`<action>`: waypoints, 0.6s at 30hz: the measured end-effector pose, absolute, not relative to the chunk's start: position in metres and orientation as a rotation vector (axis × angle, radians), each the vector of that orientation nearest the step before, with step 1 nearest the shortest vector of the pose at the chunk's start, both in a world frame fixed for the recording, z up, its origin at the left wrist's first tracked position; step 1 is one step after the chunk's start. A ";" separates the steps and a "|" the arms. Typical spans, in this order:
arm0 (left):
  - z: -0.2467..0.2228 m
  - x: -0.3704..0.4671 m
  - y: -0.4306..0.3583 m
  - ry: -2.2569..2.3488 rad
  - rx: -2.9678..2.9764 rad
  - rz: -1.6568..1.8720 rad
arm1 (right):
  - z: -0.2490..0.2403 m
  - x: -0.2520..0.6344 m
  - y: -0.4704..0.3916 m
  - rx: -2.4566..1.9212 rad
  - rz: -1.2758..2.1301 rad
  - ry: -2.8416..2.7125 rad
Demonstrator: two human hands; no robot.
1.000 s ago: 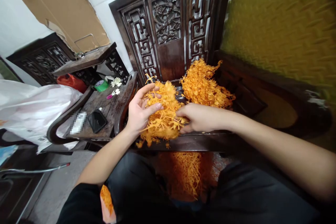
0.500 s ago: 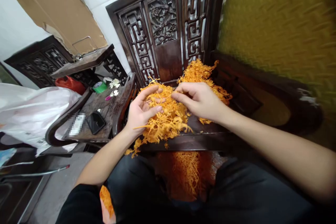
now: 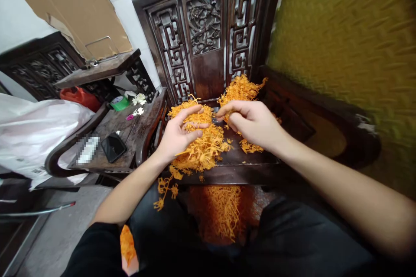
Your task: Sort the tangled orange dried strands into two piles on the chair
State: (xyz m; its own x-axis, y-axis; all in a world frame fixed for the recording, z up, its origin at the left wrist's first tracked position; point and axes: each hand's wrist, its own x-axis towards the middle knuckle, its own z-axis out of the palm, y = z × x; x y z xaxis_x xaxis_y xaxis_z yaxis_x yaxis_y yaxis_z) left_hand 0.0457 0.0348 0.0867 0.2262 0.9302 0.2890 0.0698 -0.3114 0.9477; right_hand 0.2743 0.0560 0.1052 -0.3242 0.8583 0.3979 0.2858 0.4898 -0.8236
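Two heaps of orange, thin-stemmed plastic pieces with small flower-like ends lie on a dark wooden seat. My left hand [image 3: 177, 136] is over the nearer left heap [image 3: 206, 151], fingers curved and apart. An orange strand sticks out beside its thumb base; I see no firm grip on it. My right hand [image 3: 255, 123] hovers between this heap and the back right heap [image 3: 242, 88]. Its fingers are curled, and whatever is between them is hidden or too small to name. A few linked pieces [image 3: 165, 192] dangle off the seat's front edge.
Behind stands a carved wooden backrest [image 3: 208, 69]. On the left side table are a black phone [image 3: 113, 147], green tape [image 3: 120, 103], white flower pieces [image 3: 139, 99] and a red bag [image 3: 79, 97]. A white plastic bag [image 3: 42, 125] bulges beside it. More orange strands [image 3: 224, 212] lie below, between my knees.
My right hand has drawn slightly away from the left, and its index finger and thumb have parted. Linked orange pieces hang lower at the seat's front edge. The view has shifted a little.
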 end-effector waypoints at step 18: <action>0.079 0.064 0.031 0.619 1.337 1.105 | 0.090 0.255 0.049 -0.829 0.239 -2.229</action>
